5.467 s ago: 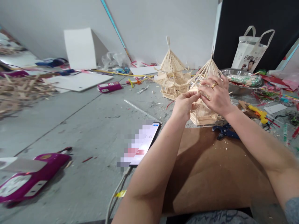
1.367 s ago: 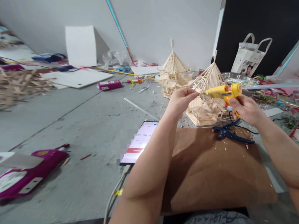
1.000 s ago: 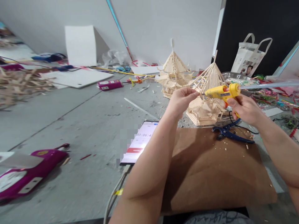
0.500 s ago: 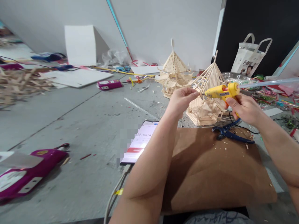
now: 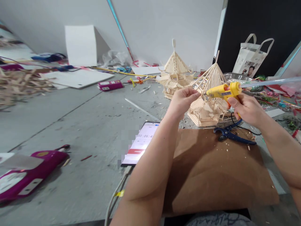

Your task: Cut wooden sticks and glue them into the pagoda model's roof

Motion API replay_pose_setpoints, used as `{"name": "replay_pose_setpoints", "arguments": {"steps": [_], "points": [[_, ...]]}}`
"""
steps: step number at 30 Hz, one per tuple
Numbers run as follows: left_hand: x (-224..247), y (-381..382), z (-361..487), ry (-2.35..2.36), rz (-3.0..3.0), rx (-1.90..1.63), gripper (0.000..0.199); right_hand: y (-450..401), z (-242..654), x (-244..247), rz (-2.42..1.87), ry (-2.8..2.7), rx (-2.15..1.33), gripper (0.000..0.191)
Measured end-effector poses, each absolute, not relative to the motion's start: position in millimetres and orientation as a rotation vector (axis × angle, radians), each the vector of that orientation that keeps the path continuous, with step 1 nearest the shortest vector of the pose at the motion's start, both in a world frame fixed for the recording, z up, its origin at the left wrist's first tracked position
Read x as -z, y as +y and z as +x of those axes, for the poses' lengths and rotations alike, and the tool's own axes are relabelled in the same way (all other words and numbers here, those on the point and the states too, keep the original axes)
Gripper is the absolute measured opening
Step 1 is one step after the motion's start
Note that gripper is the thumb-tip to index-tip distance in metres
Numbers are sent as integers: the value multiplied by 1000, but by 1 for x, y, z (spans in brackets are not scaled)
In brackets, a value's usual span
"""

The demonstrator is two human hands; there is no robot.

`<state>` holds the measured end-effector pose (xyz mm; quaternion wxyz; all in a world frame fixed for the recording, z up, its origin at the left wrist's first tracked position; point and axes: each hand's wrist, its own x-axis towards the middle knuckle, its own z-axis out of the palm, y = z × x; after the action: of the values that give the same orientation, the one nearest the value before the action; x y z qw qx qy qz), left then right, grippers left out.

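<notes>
My right hand is wrapped round a yellow hot glue gun, its nozzle pointing left and a long clear glue stick coming out of the back. Just left of the nozzle, my left hand is closed in a pinch; whatever its fingertips hold is too small to make out. Both hands are at a pagoda model of thin wooden sticks, with a pointed, partly open stick roof. Behind it on the left stands a second stick pagoda with upturned eaves.
Blue cutting pliers lie on a brown paper sheet. Under my left forearm is a phone with a cable. Purple power strips are on the left. A metal bowl, a white bag and scraps are at the back right.
The glue gun in my right hand has shifted very slightly right, its nozzle a little farther from my left fingertips. My left hand stays almost where it was.
</notes>
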<state>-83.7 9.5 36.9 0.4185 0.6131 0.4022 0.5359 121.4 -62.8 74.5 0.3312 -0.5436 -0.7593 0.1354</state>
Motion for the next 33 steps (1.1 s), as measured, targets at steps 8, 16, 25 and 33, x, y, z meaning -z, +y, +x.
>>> {"name": "replay_pose_setpoints", "arguments": {"steps": [8, 16, 25, 33], "points": [[-34, 11, -85, 995, 1542, -1343, 11, -62, 121, -74, -1416, -1979, -324, 45], [-35, 10, -82, 1076, 1560, -1362, 11, -63, 123, -73, -1420, -1997, -346, 45], [-33, 11, -81, 1192, 1681, -1410, 10, -67, 126, -75, -1463, -1995, -392, 42], [-32, 10, -78, 1234, 1745, -1428, 9, -75, 157, -66, -1394, -1706, -713, 37]]}}
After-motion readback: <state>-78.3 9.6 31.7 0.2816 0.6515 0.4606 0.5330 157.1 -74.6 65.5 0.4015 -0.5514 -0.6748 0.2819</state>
